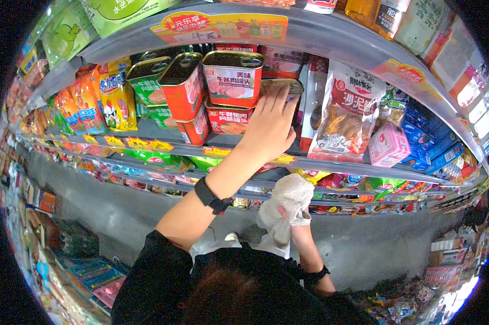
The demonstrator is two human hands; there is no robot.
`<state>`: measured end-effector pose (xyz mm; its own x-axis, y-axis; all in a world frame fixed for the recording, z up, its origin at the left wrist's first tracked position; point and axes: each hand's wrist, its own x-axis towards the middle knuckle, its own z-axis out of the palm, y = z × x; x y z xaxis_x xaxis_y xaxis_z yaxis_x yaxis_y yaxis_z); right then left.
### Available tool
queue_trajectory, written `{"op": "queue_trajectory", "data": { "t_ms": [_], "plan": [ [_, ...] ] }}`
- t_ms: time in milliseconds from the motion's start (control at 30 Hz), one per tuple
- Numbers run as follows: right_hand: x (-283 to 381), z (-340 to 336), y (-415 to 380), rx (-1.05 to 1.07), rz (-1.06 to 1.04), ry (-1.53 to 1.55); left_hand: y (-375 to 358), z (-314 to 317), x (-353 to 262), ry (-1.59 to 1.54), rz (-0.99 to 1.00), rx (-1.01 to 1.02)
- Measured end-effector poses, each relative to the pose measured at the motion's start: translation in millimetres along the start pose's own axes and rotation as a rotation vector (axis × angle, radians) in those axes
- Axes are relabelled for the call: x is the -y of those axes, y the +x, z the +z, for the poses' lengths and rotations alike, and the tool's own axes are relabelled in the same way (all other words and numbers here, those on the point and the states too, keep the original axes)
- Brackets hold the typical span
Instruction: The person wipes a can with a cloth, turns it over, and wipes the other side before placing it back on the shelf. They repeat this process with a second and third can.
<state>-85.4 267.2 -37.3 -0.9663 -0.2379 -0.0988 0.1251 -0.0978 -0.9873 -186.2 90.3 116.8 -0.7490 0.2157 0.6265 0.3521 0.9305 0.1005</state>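
My left hand reaches onto the shelf, its fingers laid over a tin at the right end of a group of cans. Its fingers cover much of that tin's front. Just left of them, a red luncheon meat can stands on another red can. Further left are a tall red can and a green can. Lower down, in front of the shelf, my right hand holds a crumpled whitish cloth, which hides most of its fingers.
Orange and yellow snack bags stand left of the cans. On their right are a clear-front snack bag, a pink box and blue packs. The shelf above has a curved front edge; grey floor shows below.
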Motion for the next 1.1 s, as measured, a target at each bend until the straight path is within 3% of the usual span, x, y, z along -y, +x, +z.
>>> {"op": "queue_trajectory", "data": {
  "t_ms": [133,267,333,367,433,567,867,1100],
  "plan": [
    [0.8,-4.2,-1.5,-0.01,-0.011,-0.005,21.2,22.1,3.9,0.331,-0.098,0.039],
    [-2.8,-9.5,-4.9,-0.03,0.004,-0.072,29.8,43.2,9.0,0.451,-0.185,0.101],
    [7.8,-8.8,-9.4,-0.025,0.003,-0.04,34.3,49.1,11.4,0.54,-0.168,-0.068],
    [9.2,-9.9,-10.9,-0.027,0.001,-0.036,36.6,51.4,13.8,0.542,-0.162,-0.069],
    [10.3,-13.0,-14.1,-0.037,-0.004,-0.113,40.9,45.0,16.0,0.472,-0.21,0.167],
    [0.1,-15.3,-17.3,-0.1,-0.13,-0.048,37.7,35.0,19.9,0.565,0.008,-0.09],
    [6.6,-13.8,-20.7,-0.064,-0.106,-0.041,35.5,2.4,14.9,0.286,-0.052,0.011],
    [2.1,-13.4,-21.3,-0.05,-0.074,0.006,36.7,3.4,17.9,0.321,-0.058,0.07]
  ]
}}
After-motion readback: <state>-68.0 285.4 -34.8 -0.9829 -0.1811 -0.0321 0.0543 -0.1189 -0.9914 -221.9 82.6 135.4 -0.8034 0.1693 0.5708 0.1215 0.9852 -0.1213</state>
